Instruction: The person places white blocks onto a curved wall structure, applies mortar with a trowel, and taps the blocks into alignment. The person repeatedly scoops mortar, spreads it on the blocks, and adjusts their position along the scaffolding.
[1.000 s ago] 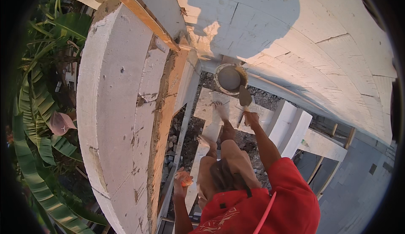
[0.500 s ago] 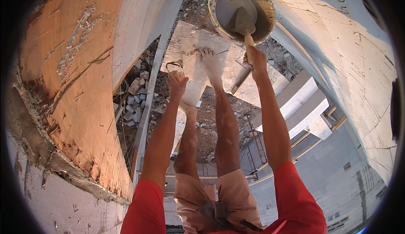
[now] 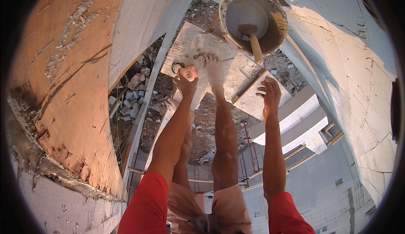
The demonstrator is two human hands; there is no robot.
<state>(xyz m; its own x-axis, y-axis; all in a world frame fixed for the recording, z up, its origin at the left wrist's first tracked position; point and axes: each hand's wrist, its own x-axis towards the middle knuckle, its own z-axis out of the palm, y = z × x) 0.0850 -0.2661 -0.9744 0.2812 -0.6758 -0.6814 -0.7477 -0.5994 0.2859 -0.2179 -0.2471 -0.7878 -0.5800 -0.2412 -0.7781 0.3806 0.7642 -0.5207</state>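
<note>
An orange tape measure with a dark strap looped at its side is in my left hand, fingers wrapped round it, above the boards. My right hand hangs over the boards' right side, holding nothing, its fingers loosely bent and apart. Beyond it, a bucket with a pale yellow handle contains grey wet mix. A trowel rests in the bucket, its wooden grip slanting toward me over the near rim. Its blade is partly sunk in or covered by the mix.
My bare feet stand on worn boards over rubble. An orange-brown panel rises on the left, a pale block wall on the right. Broken blocks lie lower left; pale blocks and poles are at right.
My right hand has let go of the trowel and drawn back toward me, leaving it in the bucket. My left hand has turned, bringing the tape measure's face into view.
</note>
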